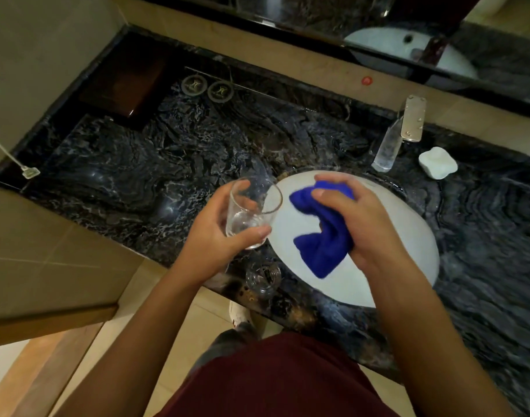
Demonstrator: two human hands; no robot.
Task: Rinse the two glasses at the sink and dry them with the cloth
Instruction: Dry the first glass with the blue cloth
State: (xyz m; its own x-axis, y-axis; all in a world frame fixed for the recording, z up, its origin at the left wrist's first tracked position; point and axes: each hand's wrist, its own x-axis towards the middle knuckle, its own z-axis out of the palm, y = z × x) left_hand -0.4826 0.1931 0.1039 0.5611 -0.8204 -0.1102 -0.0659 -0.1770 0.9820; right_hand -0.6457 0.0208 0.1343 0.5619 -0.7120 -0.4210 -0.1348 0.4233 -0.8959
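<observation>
My left hand (215, 233) grips a clear glass (251, 212) tilted with its mouth toward the right, held above the counter at the left rim of the white sink (408, 236). My right hand (360, 218) holds a bunched blue cloth (321, 233) over the basin, a short gap to the right of the glass. A second clear glass (263, 278) stands upright on the dark marble counter (137, 182) near its front edge, just below my left hand.
A chrome faucet (402, 130) stands behind the sink, with a white soap piece (437, 162) to its right. Two round coasters (208, 88) and a dark tray (122, 88) lie at the back left. A mirror runs along the back wall.
</observation>
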